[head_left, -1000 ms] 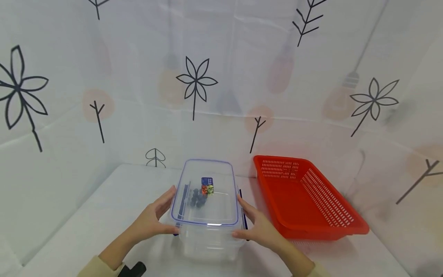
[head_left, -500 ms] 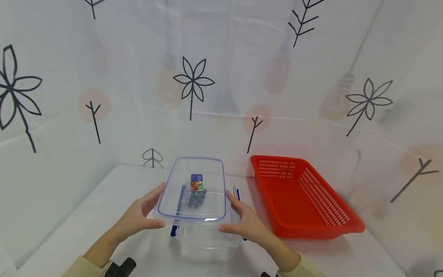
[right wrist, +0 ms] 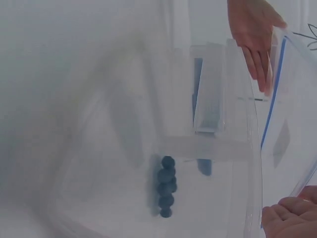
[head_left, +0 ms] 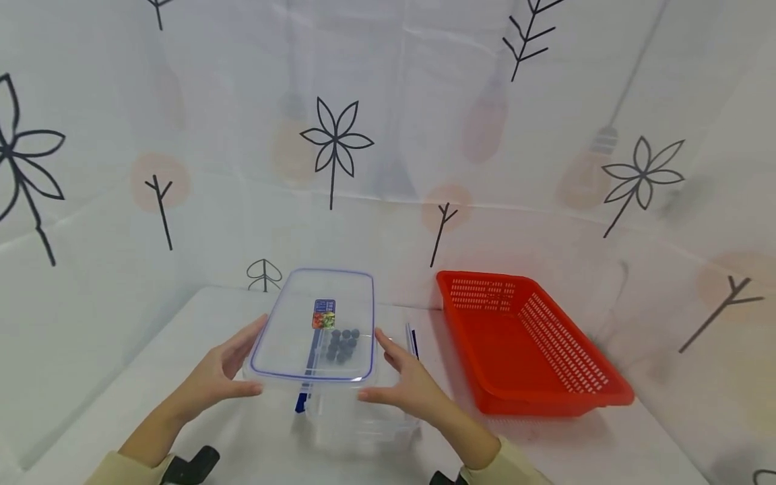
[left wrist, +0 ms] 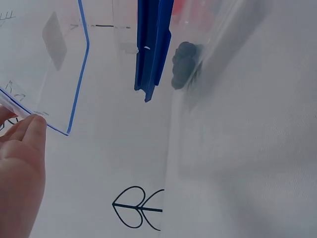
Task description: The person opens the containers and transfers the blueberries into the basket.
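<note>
A clear plastic container lid (head_left: pixel 285 343) with a blue seal rim and a small coloured label is held level above a clear food container (head_left: pixel 364 421). My left hand (head_left: pixel 212 377) grips the lid's left edge, my right hand (head_left: pixel 409 384) its right edge, thumbs toward the near side. Inside the container lies a cluster of small dark-blue balls that look like blueberries (right wrist: pixel 167 186), seen through the lid in the head view. A blue side latch (left wrist: pixel 153 49) hangs swung out from the container's left side; another latch shows at the right.
A red plastic basket (head_left: pixel 545 397) with perforated sides stands to the right of the container on the white table (head_left: pixel 200 323). Behind the table hangs a white cloth (head_left: pixel 388 236) with printed flowers and twigs.
Both hands have carried the lid leftward and slightly up, so it now sits offset over the container's left part. The container and basket have stayed in place.
</note>
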{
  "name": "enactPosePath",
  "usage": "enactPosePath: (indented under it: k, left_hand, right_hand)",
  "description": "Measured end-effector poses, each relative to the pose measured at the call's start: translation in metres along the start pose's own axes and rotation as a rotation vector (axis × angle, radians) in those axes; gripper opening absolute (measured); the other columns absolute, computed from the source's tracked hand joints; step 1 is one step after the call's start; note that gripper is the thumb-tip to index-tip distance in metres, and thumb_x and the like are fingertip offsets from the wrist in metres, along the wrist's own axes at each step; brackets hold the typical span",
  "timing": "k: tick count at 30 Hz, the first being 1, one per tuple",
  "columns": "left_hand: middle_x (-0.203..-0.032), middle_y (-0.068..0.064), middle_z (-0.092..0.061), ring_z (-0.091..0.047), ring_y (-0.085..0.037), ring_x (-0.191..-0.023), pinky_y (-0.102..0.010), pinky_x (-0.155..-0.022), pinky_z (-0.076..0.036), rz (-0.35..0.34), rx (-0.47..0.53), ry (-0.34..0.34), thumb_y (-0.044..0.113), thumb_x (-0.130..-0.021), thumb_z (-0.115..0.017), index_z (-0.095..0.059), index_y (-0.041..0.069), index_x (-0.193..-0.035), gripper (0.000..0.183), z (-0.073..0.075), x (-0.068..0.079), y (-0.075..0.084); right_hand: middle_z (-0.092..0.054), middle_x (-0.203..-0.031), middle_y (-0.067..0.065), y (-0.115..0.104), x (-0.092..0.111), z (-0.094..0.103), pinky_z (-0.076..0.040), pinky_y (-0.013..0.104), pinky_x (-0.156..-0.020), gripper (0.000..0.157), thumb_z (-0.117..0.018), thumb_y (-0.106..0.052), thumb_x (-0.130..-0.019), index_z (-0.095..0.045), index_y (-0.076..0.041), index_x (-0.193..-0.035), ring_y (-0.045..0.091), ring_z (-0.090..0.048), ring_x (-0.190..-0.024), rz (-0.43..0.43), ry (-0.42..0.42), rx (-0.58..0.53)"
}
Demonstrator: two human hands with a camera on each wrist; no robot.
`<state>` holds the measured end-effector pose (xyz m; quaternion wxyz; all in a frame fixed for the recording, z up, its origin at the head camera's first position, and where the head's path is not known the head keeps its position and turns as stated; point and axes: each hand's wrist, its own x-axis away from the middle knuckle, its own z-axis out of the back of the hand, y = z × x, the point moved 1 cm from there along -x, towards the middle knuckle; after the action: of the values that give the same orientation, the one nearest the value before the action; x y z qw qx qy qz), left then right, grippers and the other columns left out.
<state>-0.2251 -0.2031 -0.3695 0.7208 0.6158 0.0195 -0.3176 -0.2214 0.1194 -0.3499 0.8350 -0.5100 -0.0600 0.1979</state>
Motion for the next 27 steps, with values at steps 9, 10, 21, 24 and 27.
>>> enactPosePath:
  k: [9,10,21,24,27]
  left_hand:
    - [-0.151,-0.026,-0.008,-0.025,0.005,-0.131,-0.012,-0.098,-0.03,-0.006,-0.025,-0.001,-0.012,-0.074,-0.069,-0.017,-0.002,-0.146,0.09,0.018,0.017,0.005]
    - [-0.151,-0.025,-0.008,-0.025,0.005,-0.131,-0.012,-0.098,-0.03,-0.009,-0.025,-0.004,-0.014,-0.074,-0.068,-0.017,-0.002,-0.146,0.089,0.02,0.019,0.005]
    - [-0.154,-0.007,-0.015,-0.025,0.003,-0.132,-0.013,-0.098,-0.032,-0.022,-0.033,-0.024,-0.018,-0.074,-0.063,-0.017,-0.001,-0.147,0.088,0.044,0.031,0.002]
    - [-0.154,-0.004,-0.015,-0.025,0.004,-0.131,-0.014,-0.096,-0.035,-0.017,-0.025,-0.032,-0.017,-0.075,-0.062,-0.016,0.0,-0.147,0.087,0.05,0.033,0.002]
    - [-0.153,0.001,-0.017,-0.028,0.003,-0.129,-0.017,-0.094,-0.039,0.0,-0.007,-0.032,-0.015,-0.077,-0.061,-0.015,0.002,-0.148,0.086,0.056,0.035,0.003]
  right_hand:
    - [-0.025,-0.151,0.005,-0.011,-0.009,-0.021,-0.036,0.045,-0.1,0.098,-0.082,-0.034,-0.07,-0.025,-0.018,-0.148,0.034,-0.032,-0.132,0.059,-0.01,-0.026]
    - [-0.025,-0.151,0.005,-0.012,-0.01,-0.023,-0.036,0.045,-0.101,0.098,-0.082,-0.035,-0.069,-0.026,-0.018,-0.148,0.034,-0.033,-0.132,0.063,-0.009,-0.023]
    - [-0.025,-0.15,0.005,-0.021,-0.016,-0.047,-0.034,0.046,-0.102,0.099,-0.083,-0.029,-0.069,-0.025,-0.015,-0.148,0.034,-0.031,-0.132,0.022,-0.002,-0.064]
    - [-0.028,-0.149,0.006,-0.024,-0.019,-0.052,-0.034,0.043,-0.103,0.098,-0.083,-0.027,-0.069,-0.026,-0.015,-0.148,0.033,-0.032,-0.132,0.031,0.01,-0.079]
    - [-0.028,-0.149,0.005,-0.028,-0.021,-0.059,-0.034,0.043,-0.102,0.097,-0.084,-0.027,-0.068,-0.028,-0.017,-0.147,0.033,-0.033,-0.132,0.02,0.022,-0.1]
